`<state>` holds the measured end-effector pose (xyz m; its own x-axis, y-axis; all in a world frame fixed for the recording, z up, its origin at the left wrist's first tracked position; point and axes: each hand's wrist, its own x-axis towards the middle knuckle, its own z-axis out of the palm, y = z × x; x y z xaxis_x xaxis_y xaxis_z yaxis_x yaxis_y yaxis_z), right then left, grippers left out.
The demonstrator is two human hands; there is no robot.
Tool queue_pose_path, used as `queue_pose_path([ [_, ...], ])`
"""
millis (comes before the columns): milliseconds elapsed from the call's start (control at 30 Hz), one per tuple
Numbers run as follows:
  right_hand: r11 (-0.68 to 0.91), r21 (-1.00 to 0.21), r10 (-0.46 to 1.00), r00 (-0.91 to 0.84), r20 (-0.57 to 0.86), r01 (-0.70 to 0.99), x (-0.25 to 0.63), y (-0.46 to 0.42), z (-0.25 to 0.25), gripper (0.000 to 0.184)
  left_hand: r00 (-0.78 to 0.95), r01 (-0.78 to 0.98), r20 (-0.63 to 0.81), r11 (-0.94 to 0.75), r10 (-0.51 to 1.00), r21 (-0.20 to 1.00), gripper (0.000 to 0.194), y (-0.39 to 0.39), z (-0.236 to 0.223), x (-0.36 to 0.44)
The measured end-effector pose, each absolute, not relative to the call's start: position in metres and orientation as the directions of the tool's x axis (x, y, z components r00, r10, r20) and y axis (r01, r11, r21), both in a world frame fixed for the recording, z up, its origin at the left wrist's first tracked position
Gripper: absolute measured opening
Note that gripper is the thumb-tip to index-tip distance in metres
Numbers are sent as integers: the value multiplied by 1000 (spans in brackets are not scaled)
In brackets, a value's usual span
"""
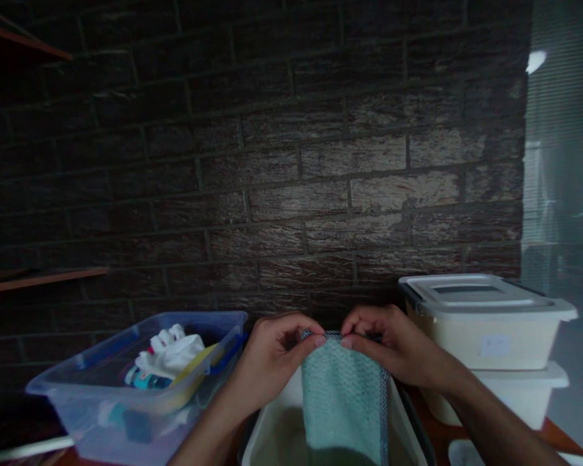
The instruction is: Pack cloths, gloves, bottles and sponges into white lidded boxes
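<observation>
Left hand [274, 355] and right hand [394, 344] pinch the top edge of a mint-green, textured rectangular cloth [342, 398] hanging over an open cream plastic bin [276, 432]; level, even tension should keep it flat.

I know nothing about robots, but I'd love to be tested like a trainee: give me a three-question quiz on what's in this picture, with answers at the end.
1. Multiple choice: What do the left hand and the right hand pinch between them? (a) a book; (b) a green cloth; (c) a spoon.
2. True or false: The two cream boxes stand side by side, apart from each other.
3. Fill in the blank: The blue-tinted clear bin stands on the person's ____ side.

Key:
1. b, held by its top edge.
2. False: the upper box is stacked on the lower box.
3. left.
</observation>
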<state>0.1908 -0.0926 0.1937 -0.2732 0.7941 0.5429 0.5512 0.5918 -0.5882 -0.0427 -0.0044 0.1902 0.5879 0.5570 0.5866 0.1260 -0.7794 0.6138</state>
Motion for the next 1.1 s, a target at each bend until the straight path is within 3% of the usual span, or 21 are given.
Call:
queue_pose_path([
  [267, 636, -374, 743, -406, 532, 675, 192, -92, 198, 30, 583, 103, 635, -822, 506, 560, 18, 0, 191, -42],
  [367, 623, -351, 748, -400, 529, 699, 192, -92, 198, 34, 593, 109, 629, -824, 503, 556, 16, -2, 193, -42],
  [467, 629, -392, 750, -391, 534, 672, 194, -92, 198, 33, 588, 142, 621, -821, 519, 552, 16, -2, 195, -44],
  [700, 543, -623, 836, -294, 463, 563, 208, -92, 200, 28, 518, 214, 640, -810, 568, 546, 21, -5, 201, -47],
  [933, 572, -579, 817, -340, 466, 581, 198, -98, 203, 30, 634, 136, 578, -810, 514, 571, 21, -26, 195, -30],
  [1100, 578, -579, 815, -366, 449, 575, 193, -96, 197, 36, 640, -35, 496, -622, 587, 782, 27, -21, 189, -23],
])
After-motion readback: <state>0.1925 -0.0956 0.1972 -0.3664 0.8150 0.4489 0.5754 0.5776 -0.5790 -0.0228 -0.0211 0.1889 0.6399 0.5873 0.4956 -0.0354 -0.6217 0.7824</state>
